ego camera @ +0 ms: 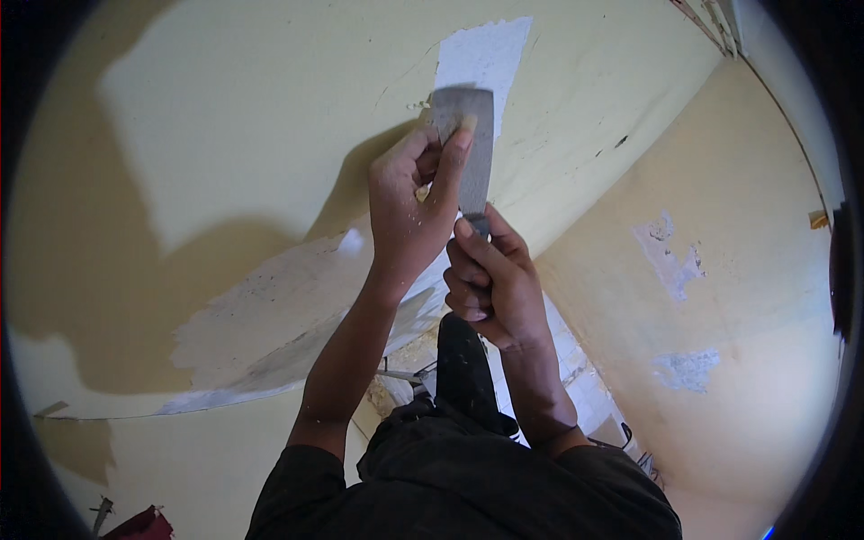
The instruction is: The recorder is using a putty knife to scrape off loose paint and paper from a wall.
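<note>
My right hand (pixel 496 277) is closed around the dark handle of a putty knife (pixel 478 179). The broad metal blade points up, its far edge against or very near the yellow-painted wall (pixel 256 115). My left hand (pixel 422 182) pinches the blade near its middle, thumb on the face turned to me and fingers behind it. Just beyond the blade's edge lies a white bare patch (pixel 484 50) where paint is gone. Small paint crumbs cling to the wall left of the blade, and pale flecks dot my left hand and forearm.
A large scraped patch (pixel 270 310) spreads over the wall at lower left. The adjoining wall (pixel 729 283) on the right has two smaller peeled spots. Far below is a light tiled floor (pixel 580 385), with a metal frame partly hidden by my body. A dark red thing (pixel 145 525) shows at lower left.
</note>
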A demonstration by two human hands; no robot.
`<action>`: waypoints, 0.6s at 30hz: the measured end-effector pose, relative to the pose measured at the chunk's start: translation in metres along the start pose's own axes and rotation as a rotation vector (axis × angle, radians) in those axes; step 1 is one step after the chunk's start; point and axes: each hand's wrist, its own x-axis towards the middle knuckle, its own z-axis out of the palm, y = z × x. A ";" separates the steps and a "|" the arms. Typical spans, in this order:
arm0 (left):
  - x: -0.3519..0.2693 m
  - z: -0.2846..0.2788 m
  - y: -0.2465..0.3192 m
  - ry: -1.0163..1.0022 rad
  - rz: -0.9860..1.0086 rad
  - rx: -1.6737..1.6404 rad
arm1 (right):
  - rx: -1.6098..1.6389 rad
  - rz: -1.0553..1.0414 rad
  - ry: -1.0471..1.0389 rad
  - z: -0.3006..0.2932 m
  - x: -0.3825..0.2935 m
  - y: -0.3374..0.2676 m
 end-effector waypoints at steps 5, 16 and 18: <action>-0.007 0.004 -0.004 0.032 0.020 -0.020 | -0.034 -0.009 0.002 -0.007 -0.003 0.003; 0.004 0.013 0.007 0.088 0.097 -0.023 | -0.012 -0.012 -0.088 0.000 -0.002 -0.013; 0.003 0.015 0.005 0.119 0.114 -0.064 | -0.024 -0.002 -0.053 -0.003 -0.005 -0.013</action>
